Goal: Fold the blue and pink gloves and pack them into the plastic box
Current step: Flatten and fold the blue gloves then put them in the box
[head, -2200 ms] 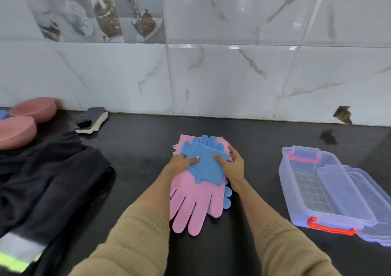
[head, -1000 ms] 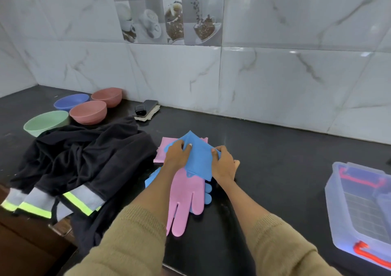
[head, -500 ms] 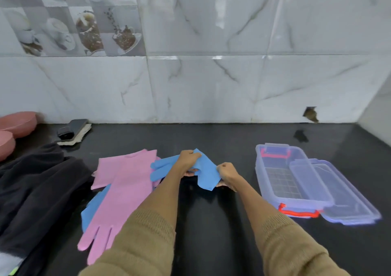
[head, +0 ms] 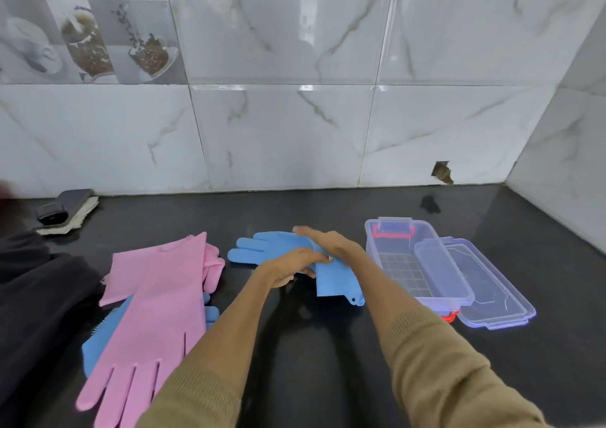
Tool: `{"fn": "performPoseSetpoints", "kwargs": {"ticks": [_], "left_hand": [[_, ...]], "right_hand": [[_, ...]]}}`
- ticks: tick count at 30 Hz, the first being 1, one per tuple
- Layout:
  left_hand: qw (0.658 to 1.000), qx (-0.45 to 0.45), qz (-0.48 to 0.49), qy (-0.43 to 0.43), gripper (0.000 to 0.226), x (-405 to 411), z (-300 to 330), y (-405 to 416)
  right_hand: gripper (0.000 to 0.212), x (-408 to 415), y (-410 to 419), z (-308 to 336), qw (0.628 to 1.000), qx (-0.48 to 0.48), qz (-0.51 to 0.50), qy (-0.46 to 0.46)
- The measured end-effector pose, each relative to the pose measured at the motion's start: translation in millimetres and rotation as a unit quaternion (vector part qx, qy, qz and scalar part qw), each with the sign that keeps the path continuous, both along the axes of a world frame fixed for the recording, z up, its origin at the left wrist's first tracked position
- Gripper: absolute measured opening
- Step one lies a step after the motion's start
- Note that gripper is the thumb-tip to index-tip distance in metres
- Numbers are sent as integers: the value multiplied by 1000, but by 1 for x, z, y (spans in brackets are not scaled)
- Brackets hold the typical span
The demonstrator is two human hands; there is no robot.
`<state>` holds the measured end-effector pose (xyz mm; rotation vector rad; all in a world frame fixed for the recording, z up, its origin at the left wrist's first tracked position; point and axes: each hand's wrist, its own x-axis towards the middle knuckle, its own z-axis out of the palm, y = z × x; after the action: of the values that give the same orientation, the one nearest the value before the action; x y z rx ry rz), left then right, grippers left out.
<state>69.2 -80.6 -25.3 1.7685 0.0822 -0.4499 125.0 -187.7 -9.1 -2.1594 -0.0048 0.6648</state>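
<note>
A blue glove [head: 269, 250] lies on the black counter in front of me, fingers pointing left, cuff toward me on the right. My left hand [head: 292, 265] pinches its middle. My right hand [head: 328, 242] lies flat and spread on the glove's far part. To the left lies a heap of pink gloves [head: 157, 300] with a second blue glove [head: 98, 345] mostly hidden beneath. The clear plastic box [head: 396, 240] with red latches stands open at the right, its lid [head: 485, 283] leaning across its rim.
Dark clothing [head: 36, 296] covers the counter at the left. A black scrubbing brush [head: 65, 211] lies by the tiled wall at the back left. A side wall closes the counter at the far right.
The blue glove has been carried off the pink heap to the middle of the counter. My right hand has let go of it and now lies flat on it.
</note>
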Motion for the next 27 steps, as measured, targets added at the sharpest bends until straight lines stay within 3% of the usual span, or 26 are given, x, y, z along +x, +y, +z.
{"fn": "performPoseSetpoints", "kwargs": {"ticks": [2, 4, 6, 9, 12, 15, 20, 24, 27], "left_hand": [[999, -45, 16, 12, 33, -5, -5, 5], [997, -58, 29, 34, 37, -6, -9, 11], [992, -55, 99, 50, 37, -4, -11, 17], [968, -44, 237, 66, 12, 0, -20, 26], [956, -46, 273, 100, 6, -2, -29, 29], [951, -82, 280, 102, 11, -4, -30, 28], [943, -217, 230, 101, 25, -4, -29, 15], [914, -345, 187, 105, 75, 4, -28, 7], [898, -394, 176, 90, 71, 7, -27, 6]], "right_hand": [[33, 4, -1, -6, 997, -40, 49, -33], [17, 6, -4, -12, 998, 9, 31, -50], [18, 6, -9, -17, 995, 99, -26, -20], [20, 3, -18, -31, 962, 225, -141, 68], [20, -2, -31, -45, 924, 268, -246, 121], [20, -5, -40, -47, 899, 307, -277, 148], [33, -2, -46, -29, 897, 402, -138, 119], [62, -7, -43, -6, 902, 396, 75, 155], [74, -12, -34, -4, 893, 369, 150, 209]]}}
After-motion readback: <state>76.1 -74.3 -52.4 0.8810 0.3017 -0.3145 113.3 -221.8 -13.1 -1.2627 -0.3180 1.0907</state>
